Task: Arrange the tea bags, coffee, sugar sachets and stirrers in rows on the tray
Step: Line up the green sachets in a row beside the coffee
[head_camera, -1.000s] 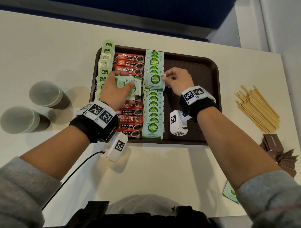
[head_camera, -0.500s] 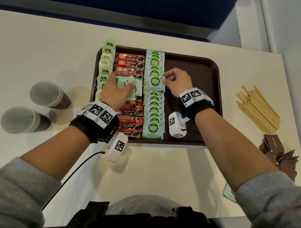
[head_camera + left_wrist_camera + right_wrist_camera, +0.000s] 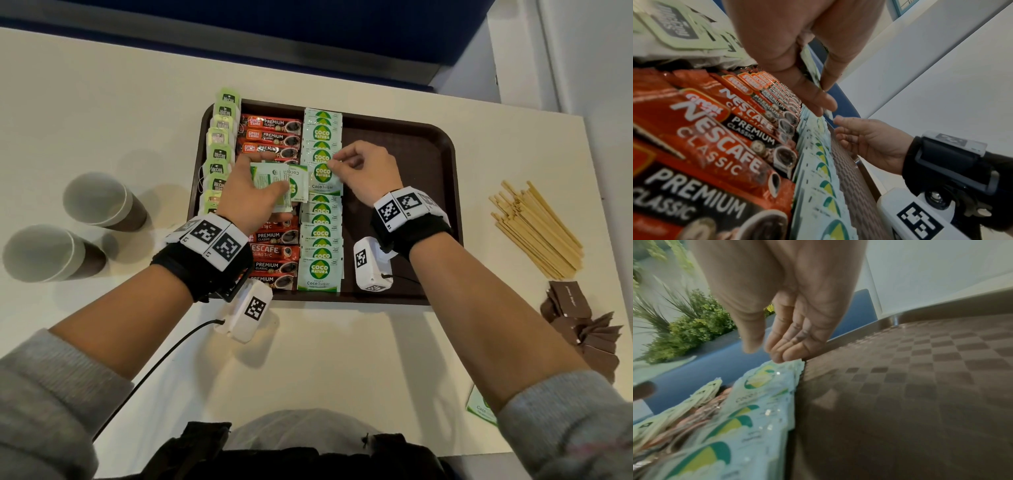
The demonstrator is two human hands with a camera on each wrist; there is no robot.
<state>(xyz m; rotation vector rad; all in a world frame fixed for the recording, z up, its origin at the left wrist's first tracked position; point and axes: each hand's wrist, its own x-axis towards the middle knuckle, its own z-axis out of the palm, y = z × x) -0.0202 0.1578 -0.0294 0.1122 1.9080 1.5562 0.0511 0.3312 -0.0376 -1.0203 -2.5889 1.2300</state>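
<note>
Almost no change from half a second ago. My left hand still grips a small stack of sachets over the coffee row, thumb on top. My right hand still pinches the top right corner of one sugar sachet mid-row in the sugar column; that sachet has settled slightly closer to square with its neighbours. Tea bags line the tray's left edge, coffee next, sugar in the middle, right half bare. Stirrers sit on the table off the tray's right edge.
</note>
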